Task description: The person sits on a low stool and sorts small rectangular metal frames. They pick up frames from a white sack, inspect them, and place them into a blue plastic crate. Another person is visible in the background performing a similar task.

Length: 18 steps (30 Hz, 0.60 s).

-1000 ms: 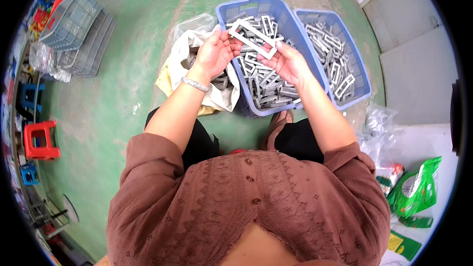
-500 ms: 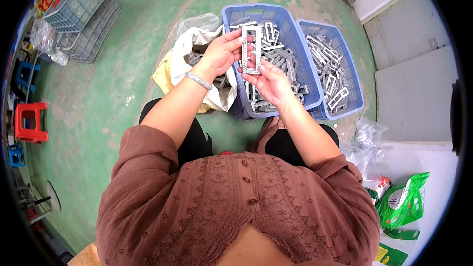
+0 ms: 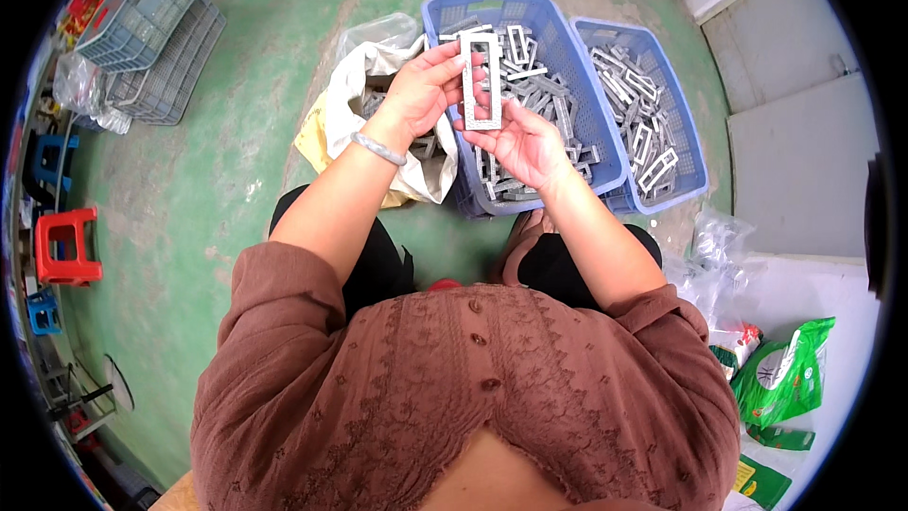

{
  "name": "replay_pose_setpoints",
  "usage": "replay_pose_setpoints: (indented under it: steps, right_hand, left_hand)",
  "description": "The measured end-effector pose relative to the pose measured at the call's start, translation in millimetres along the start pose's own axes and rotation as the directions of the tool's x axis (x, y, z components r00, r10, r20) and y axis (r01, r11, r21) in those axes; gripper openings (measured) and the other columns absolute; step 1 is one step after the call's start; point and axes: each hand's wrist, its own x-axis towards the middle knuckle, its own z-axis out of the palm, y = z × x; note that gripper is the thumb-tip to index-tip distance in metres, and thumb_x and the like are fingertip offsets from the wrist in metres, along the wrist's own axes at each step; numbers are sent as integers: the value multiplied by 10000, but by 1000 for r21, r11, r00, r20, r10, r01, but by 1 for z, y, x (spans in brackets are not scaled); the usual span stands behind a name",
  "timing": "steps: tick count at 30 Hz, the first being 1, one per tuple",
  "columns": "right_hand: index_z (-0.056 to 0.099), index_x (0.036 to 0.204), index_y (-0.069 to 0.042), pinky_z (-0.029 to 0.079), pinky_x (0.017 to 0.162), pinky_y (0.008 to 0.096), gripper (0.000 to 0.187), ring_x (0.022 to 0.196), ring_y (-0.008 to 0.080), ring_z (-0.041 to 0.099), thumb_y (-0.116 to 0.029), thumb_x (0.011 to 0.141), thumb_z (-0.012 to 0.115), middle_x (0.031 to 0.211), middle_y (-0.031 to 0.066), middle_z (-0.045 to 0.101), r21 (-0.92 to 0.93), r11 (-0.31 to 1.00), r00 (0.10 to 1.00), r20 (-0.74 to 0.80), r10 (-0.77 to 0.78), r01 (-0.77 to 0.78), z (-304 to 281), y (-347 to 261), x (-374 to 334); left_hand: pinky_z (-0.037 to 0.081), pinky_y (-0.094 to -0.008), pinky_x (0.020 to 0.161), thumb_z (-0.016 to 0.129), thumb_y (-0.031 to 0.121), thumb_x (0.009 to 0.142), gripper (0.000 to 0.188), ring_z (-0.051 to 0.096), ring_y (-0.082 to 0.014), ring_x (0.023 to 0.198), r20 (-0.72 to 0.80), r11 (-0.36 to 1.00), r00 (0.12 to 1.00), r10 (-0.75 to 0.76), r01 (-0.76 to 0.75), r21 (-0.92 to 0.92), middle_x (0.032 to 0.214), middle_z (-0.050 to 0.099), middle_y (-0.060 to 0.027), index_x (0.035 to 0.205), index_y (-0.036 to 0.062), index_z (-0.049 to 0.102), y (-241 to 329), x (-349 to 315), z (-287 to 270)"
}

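Observation:
Between my two hands is a silvery rectangular metal frame (image 3: 468, 85) with a long open slot, held upright lengthwise. My left hand (image 3: 423, 90) grips its upper left side, thumb on the face and fingers behind, partly seen through the slot. At the lower right end my right hand (image 3: 527, 142) pinches it, with the thumb near the corner. Under the hands stands a blue plastic basket (image 3: 607, 132) heaped with similar metal frames. A white woven sack (image 3: 345, 99) with some metal pieces in it is open beside my left forearm.
A second blue basket (image 3: 698, 147) of metal frames adjoins the first on the right. Grey crates (image 3: 156, 47) are stacked at the far left, above a red stool (image 3: 68, 246). Clear plastic bags (image 3: 714, 246) and a green bag (image 3: 785, 374) lie by the right wall.
The whole view has shifted slightly. The metal frame stays in both hands, and my right thumb has moved a little away from its face toward the edge.

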Motion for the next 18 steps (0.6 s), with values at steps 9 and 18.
replay_pose_setpoints:
  steps: [9,18]
  right_hand:
    - [446,1148,62,420,899,421,466,1022,382,516,-333,908,387,1058,178,543,10,1000,1000,-30,2,-2,-2,2,-1]
    - [441,1151,64,425,891,424,469,1012,377,521,-335,913,375,1028,169,551,13,1000,1000,-25,10,-10,-1,2,-1]
  left_hand:
    - [455,-373,852,382,243,915,352,538,-240,1003,31,998,997,-65,65,-12,1089,554,-128,1140,-16,459,2,0,-5]
    - [443,-376,877,359,247,923,368,529,-256,1031,12,996,996,-92,93,-15,1137,532,-144,1160,-23,442,3,0,-5]
